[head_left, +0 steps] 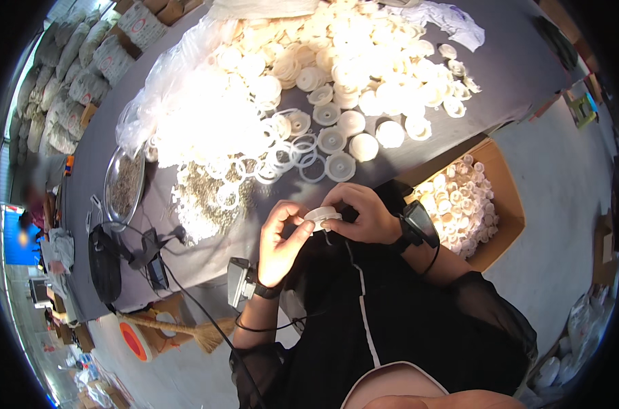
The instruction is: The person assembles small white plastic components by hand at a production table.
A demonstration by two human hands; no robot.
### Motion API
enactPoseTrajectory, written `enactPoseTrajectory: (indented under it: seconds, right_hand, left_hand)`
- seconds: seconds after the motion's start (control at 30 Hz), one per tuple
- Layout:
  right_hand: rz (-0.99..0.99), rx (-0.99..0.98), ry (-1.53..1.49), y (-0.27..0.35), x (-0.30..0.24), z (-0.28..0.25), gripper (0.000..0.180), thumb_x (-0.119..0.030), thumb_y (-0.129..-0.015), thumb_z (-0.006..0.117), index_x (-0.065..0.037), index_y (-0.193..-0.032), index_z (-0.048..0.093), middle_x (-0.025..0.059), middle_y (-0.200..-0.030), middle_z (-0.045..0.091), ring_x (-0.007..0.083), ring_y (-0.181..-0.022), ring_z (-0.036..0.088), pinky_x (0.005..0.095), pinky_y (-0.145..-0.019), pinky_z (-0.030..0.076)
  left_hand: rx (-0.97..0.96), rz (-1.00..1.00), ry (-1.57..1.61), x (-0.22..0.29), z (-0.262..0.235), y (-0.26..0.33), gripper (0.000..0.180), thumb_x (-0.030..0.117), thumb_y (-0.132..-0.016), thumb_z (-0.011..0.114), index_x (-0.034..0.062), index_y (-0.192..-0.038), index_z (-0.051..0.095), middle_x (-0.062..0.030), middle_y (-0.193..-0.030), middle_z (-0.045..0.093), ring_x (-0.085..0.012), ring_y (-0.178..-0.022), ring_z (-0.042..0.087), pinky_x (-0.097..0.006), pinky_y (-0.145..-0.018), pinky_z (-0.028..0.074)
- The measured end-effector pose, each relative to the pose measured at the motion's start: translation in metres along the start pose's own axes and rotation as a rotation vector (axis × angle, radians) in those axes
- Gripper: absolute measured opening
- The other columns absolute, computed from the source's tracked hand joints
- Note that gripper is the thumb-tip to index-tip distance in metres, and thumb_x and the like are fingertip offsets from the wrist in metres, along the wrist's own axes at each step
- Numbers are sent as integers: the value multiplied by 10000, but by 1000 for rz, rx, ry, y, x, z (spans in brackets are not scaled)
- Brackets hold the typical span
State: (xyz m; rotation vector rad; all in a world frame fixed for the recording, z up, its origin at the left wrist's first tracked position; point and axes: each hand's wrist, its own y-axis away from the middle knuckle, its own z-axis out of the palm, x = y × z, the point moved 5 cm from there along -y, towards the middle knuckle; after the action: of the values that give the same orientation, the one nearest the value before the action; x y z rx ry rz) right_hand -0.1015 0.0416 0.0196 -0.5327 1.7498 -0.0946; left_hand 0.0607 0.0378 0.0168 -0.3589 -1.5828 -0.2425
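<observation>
Just off the table's near edge, a round white plastic cap (322, 215) is held between both hands. My left hand (280, 235) pinches its left side with thumb and fingers. On the other side, my right hand (364, 213) grips the cap's right edge, its thumb along the front. Beyond the hands, white plastic rings (312, 168) lie loose on the table, with round white caps (340, 166) beside them. A large heap of similar white parts (303, 51) spreads toward the back, partly washed out by glare.
Small metal parts (204, 204) lie piled left of my hands, near a round metal tray (125, 187). A black pouch (105, 264) and cables rest at the table's left. To the right, a cardboard box (510, 215) holds many white caps. Stacked sacks (67, 82) stand far left.
</observation>
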Motion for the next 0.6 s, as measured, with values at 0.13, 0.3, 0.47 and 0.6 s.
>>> enactPoseTrajectory:
  seconds: [0.13,0.3,0.47,0.6]
  right_hand:
    - [137,361,-266,9,34,-41,218,-51,-760,663,-9,-954,572,-4,-817,595,72,-704,534,228,-642,440]
    - [349,797,17,13,67,-156,276,-154,-817,633,52,-994,583,18,-713,608,63,-542,507,191,-510,405]
    - [397,827,237,-12,84,-216,543,-241,-839,567,97,-1230,402,194,-992,614,169,-703,629,260,-582,477]
    - [218,888,654,-3,102,-211,526,-157,-827,557,41,-1279,377,230,-1141,532,184,-851,597,271,-673,471]
  left_hand:
    - [38,-28,35,-12,10,1,255,61,-839,595,23,-1076,510,-3,-937,533,-70,-805,481,-218,-751,403]
    - [57,-89,68,-22,8,4,264,50,-836,592,27,-1089,520,-3,-905,540,-70,-813,496,-224,-756,411]
    - [32,-79,11,-18,15,-5,265,20,-822,590,24,-1080,529,-27,-928,545,-84,-810,515,-226,-756,417]
    - [161,76,-151,-20,-6,4,275,-14,-790,596,19,-1058,544,-77,-1024,542,-125,-829,543,-238,-752,425]
